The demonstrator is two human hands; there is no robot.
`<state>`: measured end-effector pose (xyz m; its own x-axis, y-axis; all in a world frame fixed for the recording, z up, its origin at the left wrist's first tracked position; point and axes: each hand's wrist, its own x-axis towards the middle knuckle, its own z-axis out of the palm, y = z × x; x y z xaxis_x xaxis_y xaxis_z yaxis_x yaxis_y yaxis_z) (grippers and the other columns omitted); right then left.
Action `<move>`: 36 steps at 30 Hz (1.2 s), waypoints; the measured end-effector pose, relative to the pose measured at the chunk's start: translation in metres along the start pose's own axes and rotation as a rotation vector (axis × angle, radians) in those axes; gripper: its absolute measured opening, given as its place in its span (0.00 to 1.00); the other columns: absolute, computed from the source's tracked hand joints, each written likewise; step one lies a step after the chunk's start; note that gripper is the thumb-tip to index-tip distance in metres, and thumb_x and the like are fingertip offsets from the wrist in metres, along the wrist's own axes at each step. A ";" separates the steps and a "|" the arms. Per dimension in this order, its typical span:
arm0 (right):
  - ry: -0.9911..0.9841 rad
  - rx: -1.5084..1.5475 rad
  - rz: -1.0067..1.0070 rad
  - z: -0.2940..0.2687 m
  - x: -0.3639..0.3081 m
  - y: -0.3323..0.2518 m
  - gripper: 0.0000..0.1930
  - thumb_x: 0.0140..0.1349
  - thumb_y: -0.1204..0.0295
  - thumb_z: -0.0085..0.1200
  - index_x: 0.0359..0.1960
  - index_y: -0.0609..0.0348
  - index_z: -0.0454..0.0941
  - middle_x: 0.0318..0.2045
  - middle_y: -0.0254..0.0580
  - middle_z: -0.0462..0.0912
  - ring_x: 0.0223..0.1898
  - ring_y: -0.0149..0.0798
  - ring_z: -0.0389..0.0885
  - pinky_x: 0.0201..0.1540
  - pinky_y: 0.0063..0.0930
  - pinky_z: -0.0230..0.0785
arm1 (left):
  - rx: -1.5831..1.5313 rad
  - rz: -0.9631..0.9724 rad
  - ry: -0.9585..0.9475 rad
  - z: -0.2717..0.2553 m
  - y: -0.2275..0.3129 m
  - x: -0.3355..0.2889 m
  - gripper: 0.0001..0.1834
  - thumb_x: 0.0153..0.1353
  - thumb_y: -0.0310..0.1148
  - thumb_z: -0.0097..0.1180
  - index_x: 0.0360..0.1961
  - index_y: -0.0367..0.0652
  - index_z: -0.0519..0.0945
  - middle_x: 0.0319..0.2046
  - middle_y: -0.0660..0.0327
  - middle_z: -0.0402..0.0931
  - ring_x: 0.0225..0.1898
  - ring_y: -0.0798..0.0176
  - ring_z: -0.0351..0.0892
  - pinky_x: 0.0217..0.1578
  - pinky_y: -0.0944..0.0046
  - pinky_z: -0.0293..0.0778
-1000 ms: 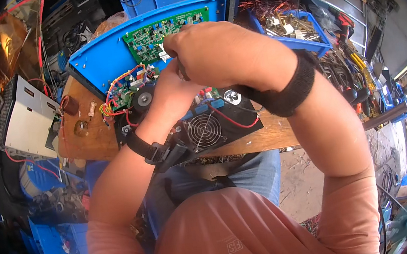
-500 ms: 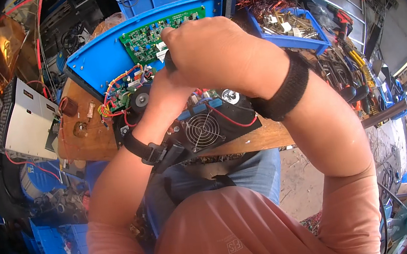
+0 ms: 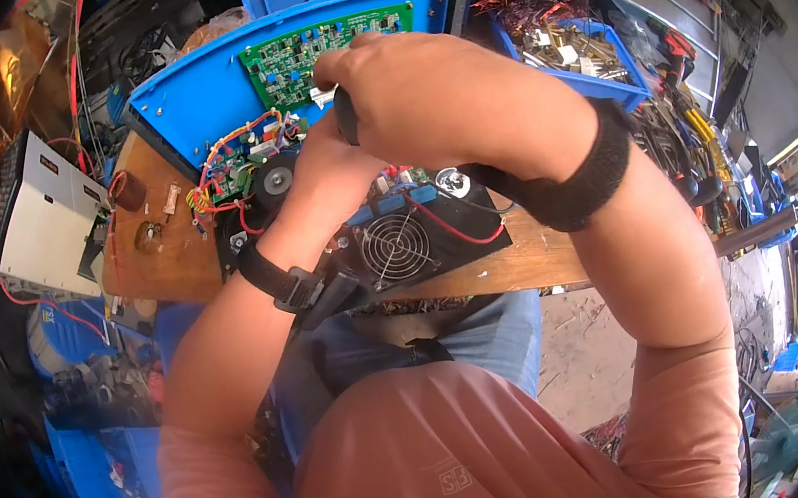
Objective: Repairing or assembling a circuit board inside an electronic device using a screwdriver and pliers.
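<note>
cluttered workshop around a wooden desk (image 3: 165, 266): the opened black device (image 3: 399, 249) lies there, cover off, wiring bare. right hand (image 3: 431, 98) fingers clench a dark tool handle (image 3: 345, 115); left hand (image 3: 326, 174) fingers hidden, i cannot tell. work looks unfinished.

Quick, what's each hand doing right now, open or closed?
Left hand: pressed on the opened device, grip hidden.
Right hand: closed around a dark tool handle.

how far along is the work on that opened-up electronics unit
Done: the black unit sits uncovered on the wooden bench, fan and wiring exposed; a green circuit board lies on the blue cover. In hand: the right hand grips a dark tool handle over the internals, the left hand steadying beneath. Left: the unit remains open and the board is out.
</note>
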<state>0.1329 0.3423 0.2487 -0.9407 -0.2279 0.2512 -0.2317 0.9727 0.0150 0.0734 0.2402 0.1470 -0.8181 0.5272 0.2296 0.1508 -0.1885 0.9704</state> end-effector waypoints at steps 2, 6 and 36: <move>0.163 0.008 0.010 -0.001 -0.002 -0.002 0.15 0.51 0.73 0.55 0.42 0.63 0.80 0.36 0.51 0.84 0.41 0.49 0.83 0.43 0.39 0.76 | 0.113 0.015 -0.064 -0.006 -0.002 0.001 0.19 0.50 0.35 0.67 0.42 0.37 0.79 0.36 0.61 0.81 0.40 0.70 0.77 0.41 0.66 0.72; -0.168 -0.074 0.080 -0.019 0.006 -0.013 0.15 0.51 0.73 0.55 0.41 0.64 0.79 0.38 0.55 0.83 0.43 0.51 0.82 0.44 0.40 0.75 | 0.304 0.130 -0.111 -0.013 -0.007 0.008 0.22 0.51 0.35 0.66 0.46 0.37 0.78 0.37 0.60 0.80 0.42 0.68 0.78 0.42 0.66 0.72; 0.073 0.056 0.032 0.017 0.008 0.010 0.16 0.50 0.69 0.58 0.39 0.66 0.77 0.39 0.56 0.79 0.43 0.53 0.79 0.48 0.41 0.72 | 0.424 0.078 -0.124 -0.016 -0.003 0.001 0.18 0.54 0.33 0.63 0.43 0.36 0.76 0.34 0.59 0.79 0.37 0.66 0.77 0.40 0.65 0.71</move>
<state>0.1185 0.3495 0.2348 -0.9279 -0.1906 0.3203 -0.2168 0.9750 -0.0478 0.0631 0.2279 0.1432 -0.7261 0.6254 0.2857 0.4448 0.1104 0.8888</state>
